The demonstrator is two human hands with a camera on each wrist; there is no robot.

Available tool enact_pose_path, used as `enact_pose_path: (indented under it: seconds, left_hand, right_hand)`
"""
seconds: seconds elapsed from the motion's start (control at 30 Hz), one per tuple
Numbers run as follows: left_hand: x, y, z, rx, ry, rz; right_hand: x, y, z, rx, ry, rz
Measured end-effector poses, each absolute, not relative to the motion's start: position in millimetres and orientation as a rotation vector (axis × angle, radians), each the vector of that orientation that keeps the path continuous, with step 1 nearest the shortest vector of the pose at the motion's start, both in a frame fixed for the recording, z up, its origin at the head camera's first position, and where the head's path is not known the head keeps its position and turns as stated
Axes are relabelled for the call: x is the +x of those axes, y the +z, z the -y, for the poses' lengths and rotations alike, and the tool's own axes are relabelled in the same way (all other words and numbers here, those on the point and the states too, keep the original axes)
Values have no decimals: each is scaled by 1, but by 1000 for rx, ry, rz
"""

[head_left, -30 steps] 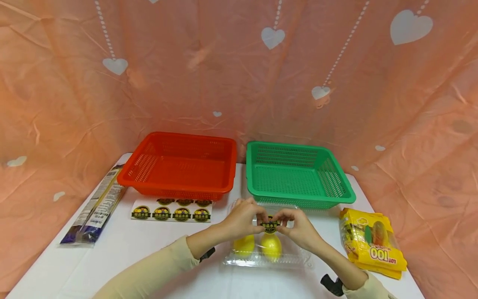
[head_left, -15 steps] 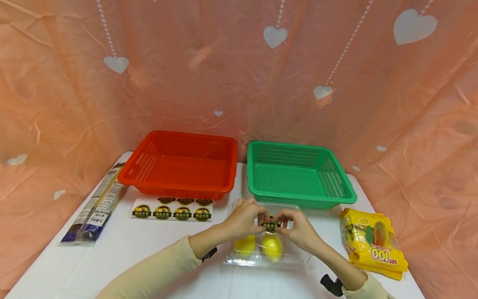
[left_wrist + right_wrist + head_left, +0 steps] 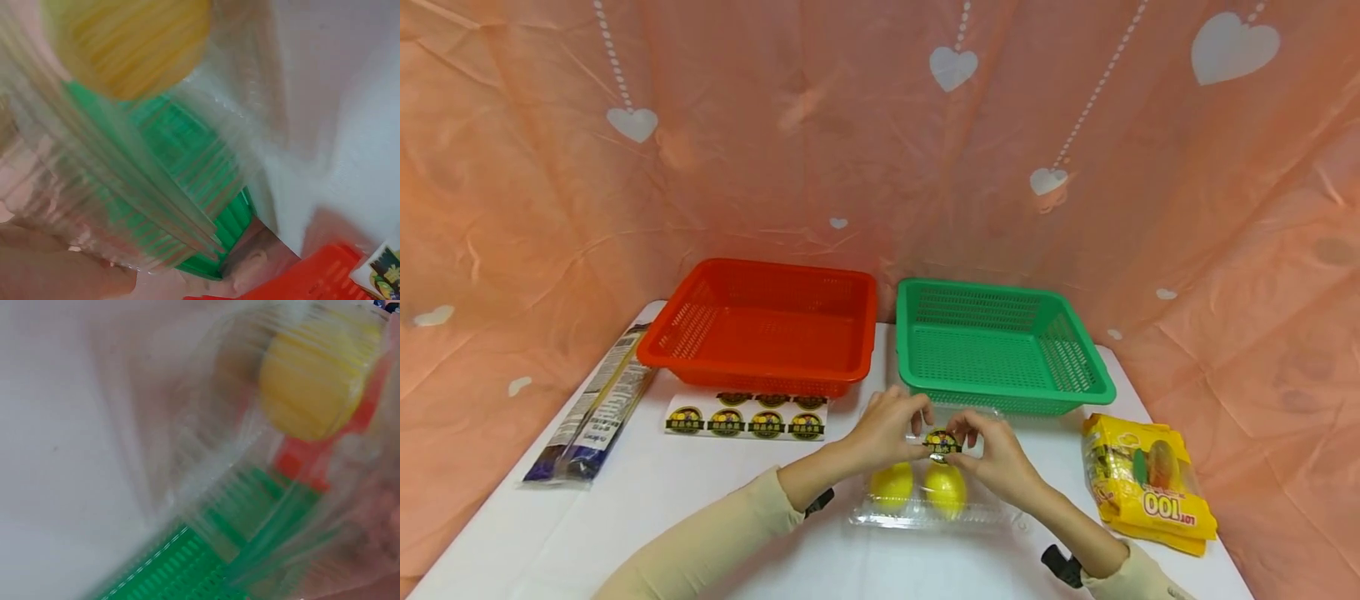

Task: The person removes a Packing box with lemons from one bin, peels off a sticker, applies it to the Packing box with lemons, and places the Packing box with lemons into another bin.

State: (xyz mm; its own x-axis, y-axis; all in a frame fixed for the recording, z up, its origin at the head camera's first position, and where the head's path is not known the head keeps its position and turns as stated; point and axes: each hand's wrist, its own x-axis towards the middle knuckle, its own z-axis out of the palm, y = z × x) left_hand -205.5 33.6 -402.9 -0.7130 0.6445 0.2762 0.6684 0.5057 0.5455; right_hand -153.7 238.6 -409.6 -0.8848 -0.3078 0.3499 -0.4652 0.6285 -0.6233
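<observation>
In the head view a clear plastic clamshell box lies closed on the white table, with yellow lemons showing through its lid. A round dark label sticker with yellow print sits on top of the lid. My left hand is at the sticker's left side, thumb touching near its edge and index finger raised off it. From the other side my right hand reaches in, its thumb at the lower right edge and bent fingers just above. Both wrist views are blurred and show clear plastic, one lemon and little of the hands.
Behind the box stand a red basket and a green basket. A sheet of the same stickers lies before the red one. Long plastic packaging is at the left, a yellow LOT 100 candy bag at the right.
My fingers have spread a little away from the sticker, so more of it shows. Both hands stay over the lid; the view has shifted slightly.
</observation>
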Motion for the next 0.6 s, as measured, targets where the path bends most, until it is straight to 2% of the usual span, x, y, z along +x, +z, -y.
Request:
enact_pose_path:
  seconds: [0.17, 0.6]
  left_hand:
    - [-207, -406, -32, -1131, -886, 2685]
    - [-203, -424, -36, -1028, -754, 2658]
  right_hand:
    - [-156, -415, -239, 582, 879, 2608]
    - [-157, -424, -247, 389, 633, 2720]
